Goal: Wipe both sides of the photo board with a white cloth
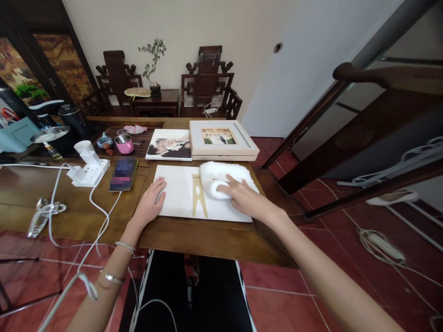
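A white rectangular panel [176,191] lies flat near the table's front edge, with a tan, A-shaped stand piece [198,196] on its face; it looks like the back of a picture frame. My left hand [152,198] rests with fingers stretched out on the panel's left edge. Over the panel's right part, my right hand [242,196] grips a fluffy white cloth [224,173] and presses it against the surface. The cloth covers the panel's upper right area and touches the stand piece's side. Some fingertips of the right hand are buried in the cloth.
Behind the panel lie a photo print [168,144] and a thick white picture frame [224,138]. To the left are a phone [123,174], a power strip [90,173] with trailing cables and a pink cup [124,144]. A dark wooden railing [308,110] stands right.
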`<move>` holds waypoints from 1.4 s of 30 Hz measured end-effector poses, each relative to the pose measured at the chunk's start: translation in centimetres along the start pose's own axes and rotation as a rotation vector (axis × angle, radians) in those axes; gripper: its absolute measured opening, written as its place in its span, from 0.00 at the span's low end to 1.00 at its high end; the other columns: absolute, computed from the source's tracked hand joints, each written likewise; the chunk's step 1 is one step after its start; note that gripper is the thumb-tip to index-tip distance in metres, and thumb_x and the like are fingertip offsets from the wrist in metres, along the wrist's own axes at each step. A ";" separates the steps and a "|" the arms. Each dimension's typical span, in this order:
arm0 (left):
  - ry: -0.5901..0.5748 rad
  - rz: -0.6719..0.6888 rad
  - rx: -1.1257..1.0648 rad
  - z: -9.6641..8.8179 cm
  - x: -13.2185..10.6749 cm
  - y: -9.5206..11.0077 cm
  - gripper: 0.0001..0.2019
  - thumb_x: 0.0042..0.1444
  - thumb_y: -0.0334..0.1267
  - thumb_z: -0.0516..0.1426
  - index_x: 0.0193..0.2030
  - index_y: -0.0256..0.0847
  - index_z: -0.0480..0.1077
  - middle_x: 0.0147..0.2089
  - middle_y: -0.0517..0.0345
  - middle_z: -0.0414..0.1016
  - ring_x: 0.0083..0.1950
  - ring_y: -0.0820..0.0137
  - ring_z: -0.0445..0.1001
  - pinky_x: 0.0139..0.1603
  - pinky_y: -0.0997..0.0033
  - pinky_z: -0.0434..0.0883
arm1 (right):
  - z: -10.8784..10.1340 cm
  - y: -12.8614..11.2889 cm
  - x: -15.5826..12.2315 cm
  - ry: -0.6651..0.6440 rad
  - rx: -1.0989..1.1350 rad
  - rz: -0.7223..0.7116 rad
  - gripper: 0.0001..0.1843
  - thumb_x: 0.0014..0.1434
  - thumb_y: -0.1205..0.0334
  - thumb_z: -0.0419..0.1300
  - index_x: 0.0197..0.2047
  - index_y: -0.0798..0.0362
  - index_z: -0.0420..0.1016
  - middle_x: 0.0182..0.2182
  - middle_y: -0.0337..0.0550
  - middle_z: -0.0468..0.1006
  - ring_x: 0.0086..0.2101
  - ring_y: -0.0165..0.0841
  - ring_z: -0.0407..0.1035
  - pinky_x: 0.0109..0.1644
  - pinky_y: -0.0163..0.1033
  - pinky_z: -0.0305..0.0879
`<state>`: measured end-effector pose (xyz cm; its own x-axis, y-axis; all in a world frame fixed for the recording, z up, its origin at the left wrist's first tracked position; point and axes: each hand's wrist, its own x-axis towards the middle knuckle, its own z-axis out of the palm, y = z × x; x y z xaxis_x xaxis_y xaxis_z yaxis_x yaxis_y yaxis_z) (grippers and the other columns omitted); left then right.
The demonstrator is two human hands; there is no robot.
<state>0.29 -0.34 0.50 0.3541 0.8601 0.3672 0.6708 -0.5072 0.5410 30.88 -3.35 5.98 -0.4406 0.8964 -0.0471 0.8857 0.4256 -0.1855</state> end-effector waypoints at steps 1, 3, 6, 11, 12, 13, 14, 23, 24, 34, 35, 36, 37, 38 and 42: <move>-0.001 0.003 0.003 0.0 0.0 0.0 0.20 0.62 0.38 0.48 0.56 0.31 0.68 0.64 0.39 0.64 0.68 0.59 0.58 0.68 0.52 0.56 | -0.2 0.5 1.3 0.000 -0.010 0.013 0.35 0.45 0.85 0.44 0.53 0.52 0.69 0.57 0.56 0.68 0.65 0.54 0.46 0.57 0.73 0.53; -0.005 0.008 0.006 0.0 0.0 -0.1 0.20 0.62 0.38 0.48 0.56 0.30 0.68 0.64 0.38 0.64 0.68 0.59 0.58 0.68 0.52 0.56 | -0.6 1.3 3.1 0.004 -0.033 0.026 0.33 0.46 0.85 0.44 0.53 0.54 0.68 0.52 0.58 0.71 0.63 0.53 0.50 0.56 0.71 0.55; -0.009 0.005 0.006 0.0 0.0 -0.2 0.20 0.62 0.38 0.47 0.56 0.30 0.68 0.64 0.39 0.63 0.68 0.59 0.58 0.68 0.52 0.56 | -0.6 1.5 3.8 0.022 -0.066 0.018 0.31 0.47 0.84 0.43 0.52 0.56 0.67 0.49 0.59 0.73 0.62 0.53 0.52 0.55 0.69 0.56; -0.005 -0.001 0.000 0.1 0.0 -0.2 0.20 0.62 0.38 0.48 0.57 0.32 0.68 0.64 0.40 0.63 0.68 0.58 0.59 0.68 0.50 0.56 | 0.5 -1.0 -1.1 0.056 -0.081 -0.035 0.31 0.44 0.84 0.44 0.49 0.55 0.69 0.55 0.54 0.70 0.65 0.52 0.44 0.60 0.69 0.50; -0.003 -0.002 -0.002 0.2 0.0 -0.2 0.20 0.62 0.38 0.48 0.57 0.32 0.68 0.64 0.40 0.63 0.68 0.58 0.58 0.68 0.50 0.56 | 0.7 -1.8 -2.7 0.054 -0.066 -0.055 0.31 0.43 0.85 0.44 0.47 0.54 0.70 0.59 0.52 0.67 0.66 0.52 0.42 0.61 0.69 0.49; -0.001 -0.003 -0.004 0.2 0.0 -0.2 0.20 0.62 0.38 0.48 0.56 0.32 0.68 0.64 0.40 0.63 0.68 0.58 0.58 0.68 0.50 0.56 | 0.7 -2.6 -4.3 0.042 -0.046 -0.069 0.32 0.42 0.85 0.44 0.46 0.53 0.71 0.62 0.49 0.63 0.66 0.52 0.41 0.62 0.68 0.48; 0.000 -0.005 -0.006 0.2 0.0 -0.1 0.19 0.62 0.38 0.47 0.56 0.32 0.68 0.64 0.40 0.63 0.68 0.59 0.58 0.68 0.50 0.56 | 0.7 -3.4 -5.8 0.024 -0.027 -0.073 0.32 0.41 0.85 0.43 0.44 0.53 0.72 0.63 0.47 0.62 0.66 0.52 0.39 0.63 0.68 0.48; -0.010 -0.010 -0.006 0.1 0.0 0.0 0.20 0.62 0.38 0.47 0.56 0.31 0.68 0.65 0.40 0.63 0.68 0.59 0.57 0.68 0.51 0.55 | -0.5 -3.4 -8.0 -0.072 0.141 -0.083 0.31 0.44 0.83 0.44 0.47 0.51 0.71 0.63 0.47 0.62 0.66 0.47 0.39 0.65 0.63 0.50; -0.013 -0.011 -0.005 0.1 0.0 0.0 0.20 0.62 0.38 0.47 0.57 0.31 0.67 0.65 0.39 0.62 0.68 0.59 0.57 0.68 0.51 0.55 | -0.1 -2.7 -6.5 -0.039 0.144 -0.077 0.31 0.45 0.82 0.44 0.49 0.52 0.70 0.62 0.50 0.63 0.66 0.47 0.38 0.65 0.63 0.48; -0.005 -0.009 -0.017 0.0 0.0 -0.1 0.20 0.62 0.38 0.48 0.57 0.32 0.68 0.64 0.40 0.63 0.68 0.59 0.57 0.68 0.51 0.55 | 2.1 -4.2 3.8 0.147 0.039 0.014 0.34 0.46 0.85 0.44 0.55 0.56 0.68 0.64 0.54 0.58 0.65 0.59 0.37 0.57 0.79 0.43; -0.006 -0.010 -0.017 0.0 0.0 -0.1 0.20 0.62 0.38 0.48 0.57 0.32 0.67 0.64 0.40 0.63 0.68 0.60 0.57 0.69 0.51 0.55 | 2.3 -5.0 2.8 0.141 0.021 -0.029 0.35 0.45 0.85 0.44 0.54 0.55 0.69 0.66 0.53 0.56 0.65 0.59 0.36 0.57 0.79 0.43; -0.007 -0.012 -0.016 0.0 -0.1 -0.1 0.20 0.62 0.38 0.48 0.57 0.32 0.67 0.64 0.40 0.63 0.68 0.60 0.57 0.69 0.51 0.55 | 2.5 -5.9 1.5 0.139 0.004 -0.071 0.35 0.45 0.86 0.44 0.53 0.54 0.69 0.66 0.51 0.55 0.66 0.59 0.36 0.58 0.78 0.43; -0.008 -0.014 -0.013 0.1 -0.1 0.0 0.20 0.62 0.38 0.48 0.57 0.32 0.67 0.65 0.40 0.63 0.68 0.60 0.57 0.69 0.51 0.55 | 2.8 -6.7 0.0 0.141 -0.009 -0.108 0.35 0.45 0.86 0.44 0.52 0.54 0.71 0.66 0.50 0.55 0.66 0.58 0.35 0.59 0.78 0.42; -0.008 -0.017 -0.009 0.1 -0.1 0.0 0.20 0.62 0.37 0.47 0.57 0.32 0.67 0.65 0.40 0.63 0.68 0.60 0.57 0.69 0.51 0.55 | 3.0 -7.5 -1.5 0.146 -0.018 -0.142 0.35 0.44 0.87 0.44 0.51 0.53 0.72 0.66 0.50 0.55 0.66 0.58 0.34 0.60 0.77 0.41; -0.011 -0.013 0.012 0.2 0.0 0.1 0.20 0.62 0.37 0.47 0.57 0.32 0.67 0.65 0.40 0.63 0.68 0.60 0.57 0.68 0.51 0.55 | 3.5 -9.3 -6.3 0.146 0.007 -0.272 0.33 0.40 0.87 0.46 0.44 0.52 0.75 0.66 0.47 0.55 0.66 0.55 0.31 0.61 0.76 0.39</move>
<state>0.42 -0.40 0.39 0.3522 0.8674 0.3516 0.6834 -0.4950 0.5367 24.88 -13.36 4.56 -0.6351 0.7583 0.1468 0.7370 0.6519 -0.1784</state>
